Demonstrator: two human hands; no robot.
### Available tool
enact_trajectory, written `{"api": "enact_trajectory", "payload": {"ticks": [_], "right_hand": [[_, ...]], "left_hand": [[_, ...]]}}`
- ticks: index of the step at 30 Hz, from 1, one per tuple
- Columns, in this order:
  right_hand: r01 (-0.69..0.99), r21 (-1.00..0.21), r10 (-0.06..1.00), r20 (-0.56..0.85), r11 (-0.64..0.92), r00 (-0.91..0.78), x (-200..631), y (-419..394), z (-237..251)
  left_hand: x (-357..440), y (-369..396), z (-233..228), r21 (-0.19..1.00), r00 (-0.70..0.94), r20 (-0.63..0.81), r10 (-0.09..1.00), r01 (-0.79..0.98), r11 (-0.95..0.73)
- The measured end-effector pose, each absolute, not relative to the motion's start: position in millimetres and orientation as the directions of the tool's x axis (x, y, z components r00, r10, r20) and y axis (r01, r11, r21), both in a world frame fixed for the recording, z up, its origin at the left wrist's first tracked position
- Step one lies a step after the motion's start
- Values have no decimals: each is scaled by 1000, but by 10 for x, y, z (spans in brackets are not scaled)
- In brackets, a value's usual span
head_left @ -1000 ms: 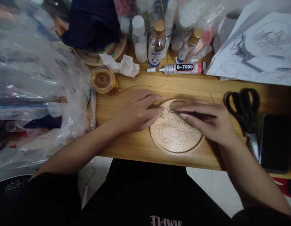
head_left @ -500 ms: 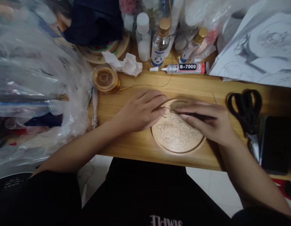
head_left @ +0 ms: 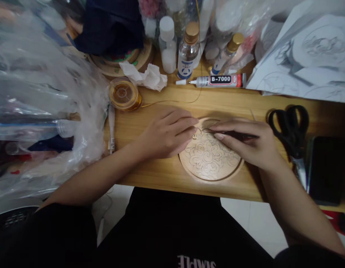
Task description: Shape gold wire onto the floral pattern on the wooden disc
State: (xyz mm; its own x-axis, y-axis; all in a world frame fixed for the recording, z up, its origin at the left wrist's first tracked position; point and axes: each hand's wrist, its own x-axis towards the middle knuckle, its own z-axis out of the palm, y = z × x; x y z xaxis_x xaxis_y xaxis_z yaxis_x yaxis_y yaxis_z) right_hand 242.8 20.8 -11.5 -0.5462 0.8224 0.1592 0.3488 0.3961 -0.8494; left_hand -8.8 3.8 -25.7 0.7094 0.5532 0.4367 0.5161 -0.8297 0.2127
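2 hands (head_left: pixel 168 134) (head_left: pixel 249 141), 1 round board (head_left: pixel 208 158), 1 spool (head_left: pixel 124 94), 1 tube (head_left: pixel 220 80), 2 gold-capped bottles (head_left: pixel 187 56) (head_left: pixel 226 55), 1 pair of scissors (head_left: pixel 294 139).

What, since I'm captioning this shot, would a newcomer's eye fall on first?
Most likely the round, flower-drawn board near the middle, between the left hand and the right hand, which holds a thin dark tool over it. Next, perhaps, the black scissors to its right and the gold spool beyond the left hand.

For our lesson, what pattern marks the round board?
Round board: dark floral outlines, best in head view.
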Motion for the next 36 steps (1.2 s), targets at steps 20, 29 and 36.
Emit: {"api": "enact_trajectory", "payload": {"ticks": [20,29,36], "right_hand": [[355,-826,764,133,437,-631,2444,251,-89],[357,-822,765,139,443,-629,2436,243,-77],[363,-829,785,139,426,-604,2447,235,-95]], "left_hand": [[-75,4,-164,371,801,185,570,480,-795],[-76,7,-183,266,813,258,523,460,-847],[-78,-9,-171,256,787,292,544,484,-837]]}}
